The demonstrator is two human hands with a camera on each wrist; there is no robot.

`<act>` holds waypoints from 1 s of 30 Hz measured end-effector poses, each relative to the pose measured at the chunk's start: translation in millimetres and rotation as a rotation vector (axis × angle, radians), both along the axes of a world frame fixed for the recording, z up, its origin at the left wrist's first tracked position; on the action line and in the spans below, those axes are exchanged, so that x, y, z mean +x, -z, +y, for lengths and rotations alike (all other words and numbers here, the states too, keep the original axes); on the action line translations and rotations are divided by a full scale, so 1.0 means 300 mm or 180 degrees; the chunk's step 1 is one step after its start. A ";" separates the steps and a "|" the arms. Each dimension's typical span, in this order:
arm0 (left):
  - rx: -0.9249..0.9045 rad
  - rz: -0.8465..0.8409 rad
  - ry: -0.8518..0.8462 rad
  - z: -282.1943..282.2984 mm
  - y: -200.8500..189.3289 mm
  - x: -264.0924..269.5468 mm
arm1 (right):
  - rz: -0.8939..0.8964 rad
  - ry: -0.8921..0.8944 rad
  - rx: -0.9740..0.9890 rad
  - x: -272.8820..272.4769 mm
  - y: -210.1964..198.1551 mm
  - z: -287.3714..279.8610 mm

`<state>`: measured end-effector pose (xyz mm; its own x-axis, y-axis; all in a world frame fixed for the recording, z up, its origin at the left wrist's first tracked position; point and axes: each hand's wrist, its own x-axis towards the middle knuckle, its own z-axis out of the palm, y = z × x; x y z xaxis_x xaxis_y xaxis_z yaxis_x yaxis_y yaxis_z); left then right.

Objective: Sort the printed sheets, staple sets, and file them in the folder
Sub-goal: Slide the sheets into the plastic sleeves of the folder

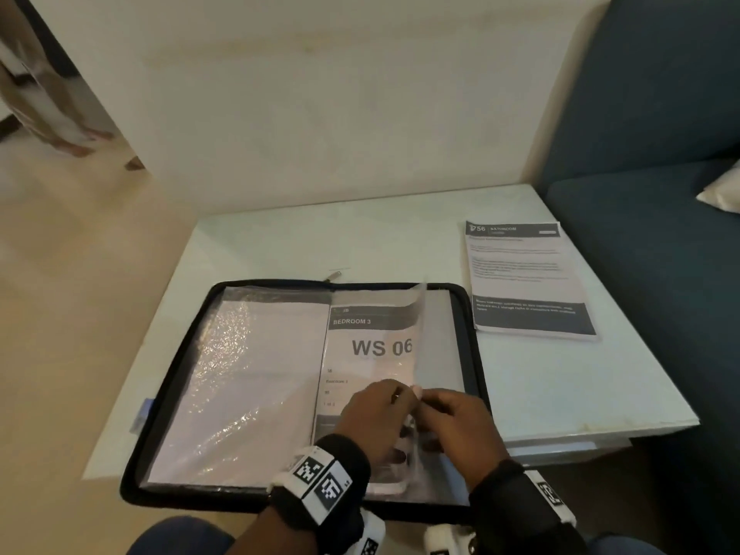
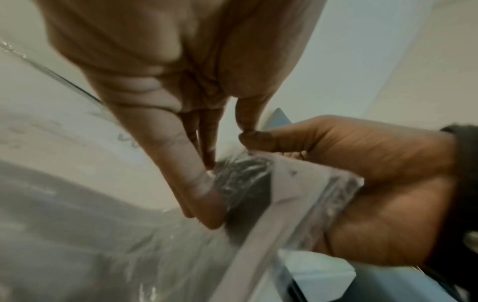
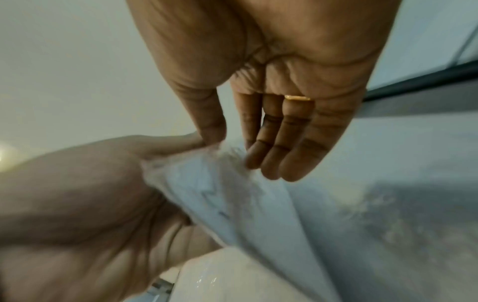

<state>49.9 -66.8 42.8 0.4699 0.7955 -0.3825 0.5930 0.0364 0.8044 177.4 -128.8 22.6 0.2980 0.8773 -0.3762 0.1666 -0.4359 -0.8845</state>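
A black zip folder (image 1: 176, 378) lies open on the white table (image 1: 560, 386), its clear sleeves showing. A printed sheet marked "BEDROOM 3 / WS 06" (image 1: 376, 346) shows through the plastic on the right half. One clear sleeve (image 1: 420, 334) stands up on edge along the middle of that half. My left hand (image 1: 410, 394) and right hand (image 1: 430, 404) meet at its near edge, and both pinch the plastic. The left wrist view shows the left hand (image 2: 214, 171) pinching the crinkled sleeve (image 2: 284, 194). In the right wrist view the right hand (image 3: 230, 149) pinches it between thumb and forefinger.
A printed set headed "56 BATHROOM" (image 1: 528, 278) lies on the table to the right of the folder. The zip pull (image 1: 334, 274) sticks out past the folder's far edge. A blue sofa (image 1: 660, 234) borders the table's right side, and a wall stands behind.
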 end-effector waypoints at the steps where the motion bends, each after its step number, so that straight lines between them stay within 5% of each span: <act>1: 0.0161 0.0178 0.0007 0.020 -0.005 -0.008 | 0.0233 -0.0067 0.0136 -0.013 -0.007 0.005; 6: 0.0717 0.0767 -0.0076 0.107 -0.024 -0.082 | 0.0527 -0.0330 0.0309 -0.050 0.001 0.026; 12: 0.0232 0.0599 -0.0345 0.096 -0.056 -0.126 | 0.0295 -0.0270 0.0178 -0.081 0.025 0.037; 19: 0.0473 0.0711 -0.0304 0.097 -0.102 -0.207 | 0.0505 -0.0577 0.0226 -0.091 0.028 0.046; 27: -0.0105 0.0459 -0.1094 0.230 -0.201 -0.567 | 0.0160 -0.1744 0.0301 -0.191 0.030 0.061; 30: -0.0032 0.0828 -0.1142 0.253 -0.166 -0.648 | -0.0054 -0.2125 0.0301 -0.226 0.042 0.074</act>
